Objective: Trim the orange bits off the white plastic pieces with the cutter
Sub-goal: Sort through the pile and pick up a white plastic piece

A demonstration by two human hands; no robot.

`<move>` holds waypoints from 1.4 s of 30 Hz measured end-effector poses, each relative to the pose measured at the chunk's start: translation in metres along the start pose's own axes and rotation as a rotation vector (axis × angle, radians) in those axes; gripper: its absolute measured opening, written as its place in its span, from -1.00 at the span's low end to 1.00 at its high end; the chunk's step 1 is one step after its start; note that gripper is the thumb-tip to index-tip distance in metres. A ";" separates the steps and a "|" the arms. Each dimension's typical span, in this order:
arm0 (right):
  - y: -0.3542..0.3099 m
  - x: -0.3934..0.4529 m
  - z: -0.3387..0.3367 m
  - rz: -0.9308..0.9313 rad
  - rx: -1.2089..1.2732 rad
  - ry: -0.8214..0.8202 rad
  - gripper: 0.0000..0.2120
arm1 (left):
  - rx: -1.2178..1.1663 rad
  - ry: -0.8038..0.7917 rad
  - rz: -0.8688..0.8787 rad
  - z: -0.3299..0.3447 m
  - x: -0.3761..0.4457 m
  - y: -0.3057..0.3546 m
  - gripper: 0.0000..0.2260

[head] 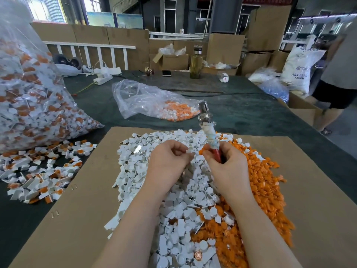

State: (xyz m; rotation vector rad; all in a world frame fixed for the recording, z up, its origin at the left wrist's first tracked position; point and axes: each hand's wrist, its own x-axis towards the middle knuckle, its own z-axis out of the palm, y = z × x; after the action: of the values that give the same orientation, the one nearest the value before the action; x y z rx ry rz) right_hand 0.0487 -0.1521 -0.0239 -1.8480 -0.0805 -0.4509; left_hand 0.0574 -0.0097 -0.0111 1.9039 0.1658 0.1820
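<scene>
White pieces [173, 219] heaped on cardboard [77, 209]; bags [34, 105] hold untrimmed ones.

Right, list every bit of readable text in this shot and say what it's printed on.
"ABS": printed twice on the white sack at the far right, near its top and again lower down.
The smaller print and logo on that sack are too blurred to read.
The red banner on the back wall: characters too blurred to read.
Nothing else bears legible text.

Dark table [241, 113], cardboard sheet [77, 209], perhaps phone [166, 73]
</scene>
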 end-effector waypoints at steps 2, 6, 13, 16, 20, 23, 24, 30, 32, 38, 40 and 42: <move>0.000 0.000 0.001 -0.007 0.027 0.020 -0.85 | -0.223 -0.052 -0.090 0.001 -0.004 0.007 -0.88; 0.000 -0.001 0.001 -0.039 0.011 0.039 -0.88 | -0.399 -0.112 -0.146 0.002 -0.012 0.014 -0.91; 0.000 -0.004 0.003 -0.080 -0.054 0.072 -0.89 | -0.540 -0.100 -0.154 0.003 -0.011 0.016 -0.89; 0.001 -0.004 0.004 -0.075 -0.100 0.099 -0.92 | -0.525 -0.071 -0.118 0.003 -0.012 0.017 -0.89; -0.001 -0.005 0.004 -0.091 -0.194 0.143 -0.89 | -0.358 -0.026 -0.005 0.005 -0.014 0.019 -0.92; -0.001 -0.005 0.005 -0.088 -0.253 0.156 -0.89 | -0.238 -0.004 0.062 0.007 -0.015 0.020 -0.94; -0.001 -0.005 0.005 -0.077 -0.261 0.157 -0.90 | -0.207 0.005 0.077 0.007 -0.015 0.020 -0.95; 0.001 -0.004 0.006 -0.053 -0.276 0.149 -0.89 | -0.100 0.016 0.137 0.007 -0.015 0.020 -0.86; 0.001 -0.003 0.005 -0.034 -0.263 0.123 -0.89 | -0.106 0.012 0.131 0.007 -0.014 0.020 -0.86; -0.003 0.002 0.001 0.038 -0.096 -0.003 -0.97 | -0.201 0.008 0.072 0.007 -0.012 0.014 -0.91; -0.005 0.001 0.000 0.063 -0.033 -0.021 -0.92 | -0.213 0.015 0.067 0.008 -0.012 0.014 -0.90; -0.008 0.000 0.001 0.090 0.000 -0.044 -0.93 | -0.232 0.028 0.058 0.008 -0.012 0.013 -0.88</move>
State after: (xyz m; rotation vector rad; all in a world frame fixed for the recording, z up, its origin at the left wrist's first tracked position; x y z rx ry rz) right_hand 0.0466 -0.1490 -0.0170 -1.8540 -0.0267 -0.3480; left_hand 0.0481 -0.0238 -0.0018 1.6763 0.1037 0.2558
